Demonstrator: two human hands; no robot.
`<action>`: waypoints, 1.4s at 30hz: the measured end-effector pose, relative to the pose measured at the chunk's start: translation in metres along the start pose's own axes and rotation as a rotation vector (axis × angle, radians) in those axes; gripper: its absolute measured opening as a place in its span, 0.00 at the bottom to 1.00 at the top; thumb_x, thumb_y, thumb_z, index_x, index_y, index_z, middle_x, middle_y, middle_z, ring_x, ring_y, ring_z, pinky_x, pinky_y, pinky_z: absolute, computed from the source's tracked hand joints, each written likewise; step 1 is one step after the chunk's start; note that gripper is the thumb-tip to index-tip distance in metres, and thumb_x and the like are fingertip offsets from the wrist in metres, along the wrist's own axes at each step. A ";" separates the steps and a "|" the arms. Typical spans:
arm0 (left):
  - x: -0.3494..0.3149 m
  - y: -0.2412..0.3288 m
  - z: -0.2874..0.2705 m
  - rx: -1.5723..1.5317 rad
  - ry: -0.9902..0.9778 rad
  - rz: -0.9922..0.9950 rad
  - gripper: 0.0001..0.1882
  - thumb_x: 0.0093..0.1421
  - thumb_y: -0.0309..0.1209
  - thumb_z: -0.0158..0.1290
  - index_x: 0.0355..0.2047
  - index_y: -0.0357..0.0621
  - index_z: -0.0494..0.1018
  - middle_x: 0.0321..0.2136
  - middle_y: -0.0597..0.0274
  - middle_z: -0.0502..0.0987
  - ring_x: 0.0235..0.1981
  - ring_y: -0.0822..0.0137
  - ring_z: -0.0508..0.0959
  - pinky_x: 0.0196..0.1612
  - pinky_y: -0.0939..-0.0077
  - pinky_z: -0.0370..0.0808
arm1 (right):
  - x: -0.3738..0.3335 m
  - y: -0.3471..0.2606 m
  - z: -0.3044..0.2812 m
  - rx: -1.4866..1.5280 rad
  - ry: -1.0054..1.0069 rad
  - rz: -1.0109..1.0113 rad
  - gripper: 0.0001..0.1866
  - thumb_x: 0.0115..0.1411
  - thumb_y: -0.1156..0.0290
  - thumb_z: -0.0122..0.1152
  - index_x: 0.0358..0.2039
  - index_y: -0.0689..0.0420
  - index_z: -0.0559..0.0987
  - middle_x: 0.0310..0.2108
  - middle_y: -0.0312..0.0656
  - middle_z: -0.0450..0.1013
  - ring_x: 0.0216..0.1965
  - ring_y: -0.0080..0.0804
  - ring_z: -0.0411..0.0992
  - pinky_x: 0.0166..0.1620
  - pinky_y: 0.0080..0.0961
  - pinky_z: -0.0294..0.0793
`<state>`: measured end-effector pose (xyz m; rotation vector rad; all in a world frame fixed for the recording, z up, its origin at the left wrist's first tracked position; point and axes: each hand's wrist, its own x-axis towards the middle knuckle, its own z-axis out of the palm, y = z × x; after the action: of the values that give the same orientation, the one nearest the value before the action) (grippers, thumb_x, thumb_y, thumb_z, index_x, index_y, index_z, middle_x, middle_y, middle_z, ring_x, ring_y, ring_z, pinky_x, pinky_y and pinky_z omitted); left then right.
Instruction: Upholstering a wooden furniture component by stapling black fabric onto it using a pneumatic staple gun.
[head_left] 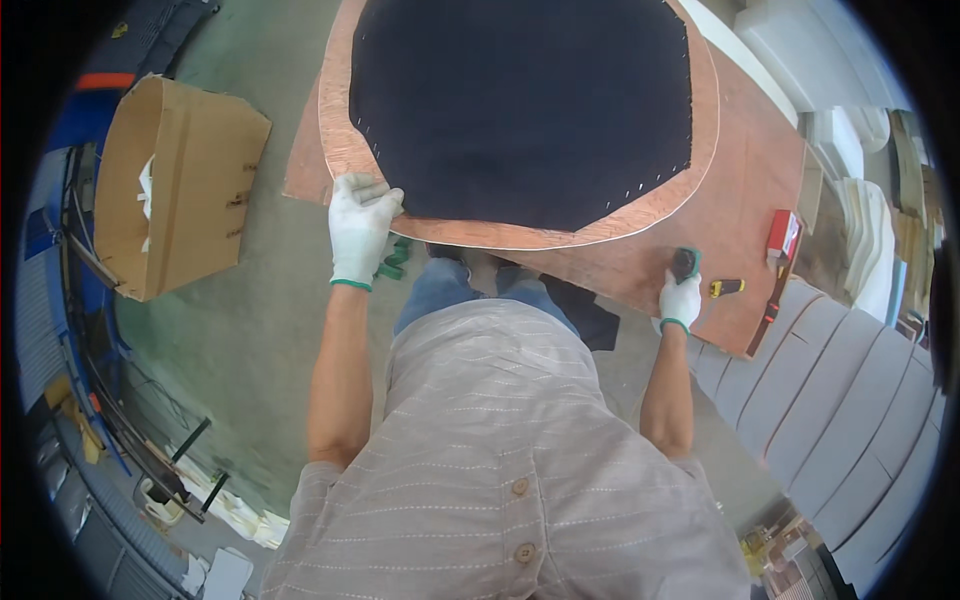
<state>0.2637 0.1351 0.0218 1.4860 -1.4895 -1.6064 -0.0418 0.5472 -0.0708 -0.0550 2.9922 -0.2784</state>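
Note:
A large rounded wooden panel (703,130) lies at the top of the head view, with black fabric (520,110) over its middle. Staples dot the fabric's edge at the right and the left. My left hand (361,225), in a white glove with a green cuff, is at the panel's near left rim. Its thumb and fingers are pinched at the fabric's corner. Away to the right, over the tabletop, my gloved right hand (679,300) is closed around a dark green and black tool, seemingly a staple gun (685,263). The glove hides its handle.
Under the panel is a brown wooden tabletop (620,275). A yellow-black utility knife (727,288) and a red-and-white box (782,236) lie on its right side. An open cardboard box (205,190) stands left. Grey stacked padding (830,370) is at right; a green coiled hose (396,258) hangs below the panel.

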 end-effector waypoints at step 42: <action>0.086 0.017 -0.038 0.714 -0.672 1.449 0.12 0.55 0.24 0.59 0.41 0.43 0.81 0.31 0.61 0.80 0.36 0.57 0.79 0.43 0.62 0.76 | -0.181 -0.327 -0.032 0.358 0.077 -1.432 0.08 0.54 0.68 0.71 0.35 0.51 0.81 0.34 0.38 0.77 0.38 0.40 0.75 0.46 0.37 0.72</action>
<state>0.2681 0.0405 0.0127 -0.2645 -2.6623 -0.5902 0.1410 0.2403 0.0449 -2.0897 2.2907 -0.8889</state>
